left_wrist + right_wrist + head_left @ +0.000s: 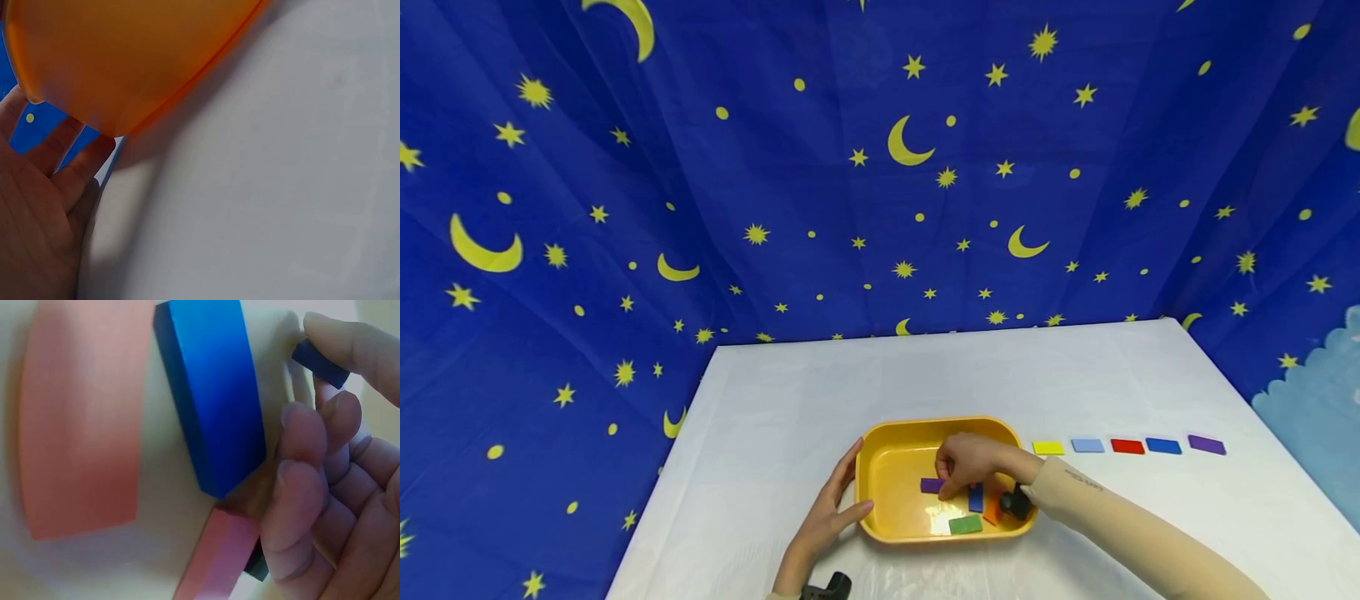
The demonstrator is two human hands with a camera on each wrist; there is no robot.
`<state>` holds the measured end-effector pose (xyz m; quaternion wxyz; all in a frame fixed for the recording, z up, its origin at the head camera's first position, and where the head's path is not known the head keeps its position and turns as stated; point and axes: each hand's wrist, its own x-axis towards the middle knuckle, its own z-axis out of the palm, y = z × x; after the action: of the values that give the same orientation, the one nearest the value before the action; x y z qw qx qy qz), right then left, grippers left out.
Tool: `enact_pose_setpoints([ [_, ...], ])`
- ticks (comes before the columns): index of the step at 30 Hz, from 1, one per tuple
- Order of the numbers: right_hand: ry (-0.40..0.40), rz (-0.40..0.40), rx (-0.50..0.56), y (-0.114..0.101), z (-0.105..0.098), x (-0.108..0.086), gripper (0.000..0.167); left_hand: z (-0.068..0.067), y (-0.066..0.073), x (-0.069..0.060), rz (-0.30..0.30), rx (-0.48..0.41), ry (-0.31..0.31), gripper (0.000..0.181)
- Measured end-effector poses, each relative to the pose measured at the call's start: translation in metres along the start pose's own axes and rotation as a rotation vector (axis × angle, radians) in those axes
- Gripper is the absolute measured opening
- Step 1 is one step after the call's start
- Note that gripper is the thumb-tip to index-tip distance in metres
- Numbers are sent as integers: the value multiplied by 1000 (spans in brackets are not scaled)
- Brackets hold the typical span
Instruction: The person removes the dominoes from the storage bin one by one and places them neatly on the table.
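A yellow plastic tub (887,433) stands on the white table, holding several small blocks. My left hand (826,515) rests against the tub's left side, thumb at the rim. Its fingers (84,165) touch the orange-looking outer wall in the left wrist view. Inside the tub, my right hand (966,460) pinches a purple block (931,485) between thumb and fingers; it looks dark in the right wrist view. Near that hand lie a blue block (219,394), an orange block (87,425) and a pinkish block (215,556). A green block (966,524) lies at the tub's front.
Right of the tub, a row of blocks lies on the table: yellow (1048,448), light blue (1087,446), red (1127,447), blue (1163,446) and purple (1207,445). A blue curtain (850,192) with moons and stars hangs behind and beside the table.
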<state>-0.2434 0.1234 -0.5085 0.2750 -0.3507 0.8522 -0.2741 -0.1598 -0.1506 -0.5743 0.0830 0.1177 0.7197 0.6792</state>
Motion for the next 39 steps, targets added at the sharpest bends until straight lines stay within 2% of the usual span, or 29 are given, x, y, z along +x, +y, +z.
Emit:
enact_pose_setpoints([
  [10, 55, -23, 77, 1, -6, -2, 10, 3, 0, 0, 6, 16, 16, 76],
  [20, 115, -24, 201, 3, -15, -9, 10, 1, 0, 0, 14, 18, -4, 76],
  [29, 236, -8, 294, 7, -28, -29, 15, 2, -1, 0, 3, 13, -10, 75],
  [39, 407, 134, 419, 28, -46, -65, 26, 0, 0, 1, 12, 42, -2, 76],
])
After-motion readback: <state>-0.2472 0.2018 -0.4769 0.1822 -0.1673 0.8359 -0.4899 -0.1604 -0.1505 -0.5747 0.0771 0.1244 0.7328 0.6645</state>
